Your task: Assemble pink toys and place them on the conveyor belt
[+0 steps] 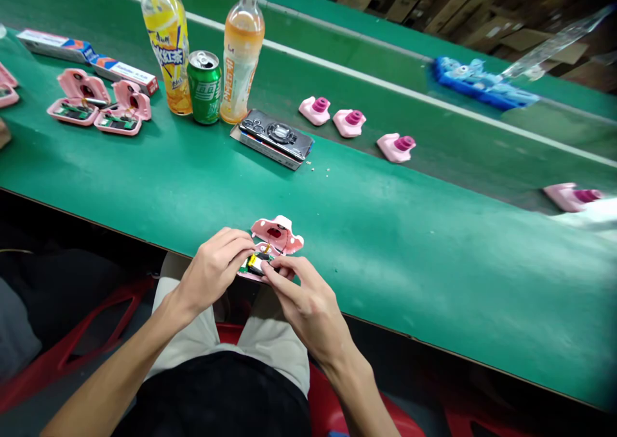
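Note:
At the table's front edge lies an opened pink camera-like casing point(284, 233), its one half folded back behind the other. Inside the near half sit a green circuit board and a small battery point(256, 263) with yellow tape. My left hand point(215, 267) holds the casing's left side, fingers bent together. From the right, my right hand point(308, 299) has its thumb and fingers closed around the casing's right side, with the thumb tip against the battery. The fingers cover part of the board and the near half's rim.
Two open pink casings point(118, 123) lie at the left, near long boxes point(124, 74). Two drink bottles point(242, 58), a green can point(205, 90) and a phone point(276, 135) on a box stand behind. Several pink camera-shaped pieces point(349, 123) and a blue tray point(482, 83) lie on the conveyor belt.

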Tool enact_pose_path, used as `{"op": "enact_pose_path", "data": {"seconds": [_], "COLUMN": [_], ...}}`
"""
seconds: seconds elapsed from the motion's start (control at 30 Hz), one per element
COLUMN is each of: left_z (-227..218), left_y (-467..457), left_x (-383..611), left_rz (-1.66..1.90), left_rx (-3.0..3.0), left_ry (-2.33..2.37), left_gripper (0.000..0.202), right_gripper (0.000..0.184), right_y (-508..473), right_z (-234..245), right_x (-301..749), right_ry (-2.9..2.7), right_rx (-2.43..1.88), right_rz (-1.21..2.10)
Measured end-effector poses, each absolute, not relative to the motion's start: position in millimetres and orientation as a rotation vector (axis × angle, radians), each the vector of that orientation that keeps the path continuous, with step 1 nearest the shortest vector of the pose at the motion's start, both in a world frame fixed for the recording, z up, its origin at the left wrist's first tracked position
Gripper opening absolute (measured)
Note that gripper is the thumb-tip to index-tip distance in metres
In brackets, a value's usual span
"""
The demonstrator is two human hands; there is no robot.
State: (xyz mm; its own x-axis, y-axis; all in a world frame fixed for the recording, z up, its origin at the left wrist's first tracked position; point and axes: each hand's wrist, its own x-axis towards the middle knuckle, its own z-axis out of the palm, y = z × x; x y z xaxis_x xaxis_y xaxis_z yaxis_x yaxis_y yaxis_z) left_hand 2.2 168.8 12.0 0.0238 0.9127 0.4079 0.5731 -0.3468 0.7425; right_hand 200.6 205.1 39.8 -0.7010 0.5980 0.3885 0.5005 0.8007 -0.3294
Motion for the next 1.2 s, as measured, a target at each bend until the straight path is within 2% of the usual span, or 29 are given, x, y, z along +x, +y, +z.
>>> {"op": "enact_pose_path", "data": {"seconds": [0.2,0.37,0.53,0.77,0.87,0.9,1.0,1.07,1.13,1.2], "left_z": [17,17,13,13,9,8,3,2,3,5], "left_y": [167,162,161,162,160,159,159,159,159,159], "left_x": [-3,-14,-14,-17,-16,-15,-14,-14,-14,-12], "left_rz": [1.232,1.03,1.022,1.021,1.03,1.025,1.018,1.022,1.014,0.997], "left_rx": [2.011,2.142,2.324,2.5,2.501,2.503,2.522,2.537,2.53,2.506], "left_ry": [1.447,1.305,1.348,1.317,1.322,1.33,1.344,1.338,1.354,1.403], "left_gripper": [0.017,0.044,0.032,0.028,0.026,0.024,0.02,0.02,0.021,0.02], "right_gripper": [0.028,0.033,0.038,0.031,0.009,0.013,0.043,0.069,0.076,0.077], "right_y": [204,199,192,176,188,201,266,312,345,359], "right_z": [43,51,41,1,5,13,55,87,111,123], "right_x": [196,196,198,197,212,217,215,197,170,143], "right_ry": [-2.55,-2.623,-2.589,-2.166,-2.023,-1.968,-2.049,-2.53,-2.913,-3.131], "right_rx": [-0.822,-0.884,-0.891,-0.942,-0.922,-0.937,-1.175,-1.605,-1.73,-1.733], "right_rz": [0.208,0.161,-0.026,-0.109,-0.1,-0.096,0.144,0.935,1.362,1.519]}}
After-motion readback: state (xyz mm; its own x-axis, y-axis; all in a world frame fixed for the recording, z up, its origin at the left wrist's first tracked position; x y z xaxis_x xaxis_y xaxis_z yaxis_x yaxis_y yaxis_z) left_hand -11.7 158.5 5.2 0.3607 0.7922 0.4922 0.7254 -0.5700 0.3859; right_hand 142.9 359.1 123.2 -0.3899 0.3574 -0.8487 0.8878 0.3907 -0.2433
